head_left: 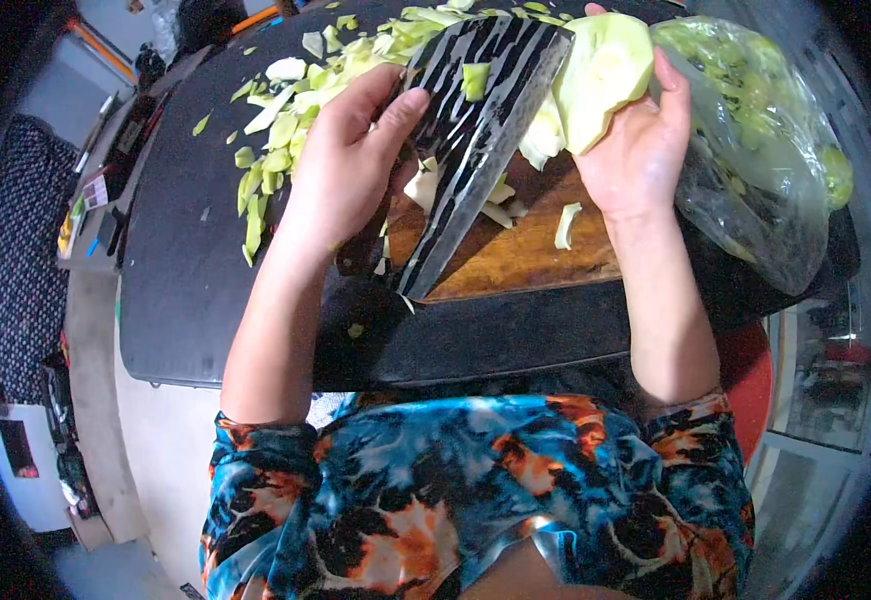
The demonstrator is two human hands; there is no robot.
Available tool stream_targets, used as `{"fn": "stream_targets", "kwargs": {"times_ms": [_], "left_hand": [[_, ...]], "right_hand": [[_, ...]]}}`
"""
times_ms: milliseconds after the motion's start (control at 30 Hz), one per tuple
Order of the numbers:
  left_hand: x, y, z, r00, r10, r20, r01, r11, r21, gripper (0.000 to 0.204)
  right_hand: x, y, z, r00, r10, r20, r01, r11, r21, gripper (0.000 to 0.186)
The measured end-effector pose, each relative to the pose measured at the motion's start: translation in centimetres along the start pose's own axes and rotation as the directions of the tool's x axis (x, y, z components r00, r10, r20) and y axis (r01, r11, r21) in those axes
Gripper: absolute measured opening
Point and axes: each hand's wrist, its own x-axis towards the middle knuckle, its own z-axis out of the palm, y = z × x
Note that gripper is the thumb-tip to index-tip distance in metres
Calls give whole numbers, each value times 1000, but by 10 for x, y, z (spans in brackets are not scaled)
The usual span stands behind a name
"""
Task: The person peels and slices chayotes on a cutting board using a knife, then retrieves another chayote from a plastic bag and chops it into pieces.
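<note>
My left hand [361,135] is closed on a wide-bladed knife [476,125] with a black and silver striped blade; its handle is hidden. A small green scrap sticks to the blade. The blade slants over a brown wooden cutting board [531,262], its edge facing right. In my right hand [646,150] rests a peeled, pale green vegetable piece [608,75] with a flat cut face, held from below and behind by curled fingers. Just left of it, touching the blade's edge, shows a paler chunk [544,130]. Some cut scraps [568,226] lie on the board.
Green peelings [286,125] are strewn across the black table [196,320] at the far left. A clear plastic bag [756,225] of round green vegetables stands on the right. Under the table's right side shows a red surface [753,385]. Shelving [96,235] lines the left.
</note>
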Motion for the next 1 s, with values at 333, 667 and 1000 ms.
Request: {"fn": "stream_targets", "kwargs": {"times_ms": [333, 667, 1000], "left_hand": [[-3, -3, 4, 968, 248, -50, -225, 934, 277, 20], [-14, 15, 2, 969, 245, -43, -216, 916, 338, 20], [-19, 22, -3, 933, 359, 9, -301, 769, 564, 18]], "right_hand": [[29, 6, -55, 933, -140, 332, 202, 966, -159, 49], [31, 4, -55, 861, -89, 501, 239, 940, -244, 50], [21, 0, -52, 864, -16, 503, 305, 812, -498, 51]]}}
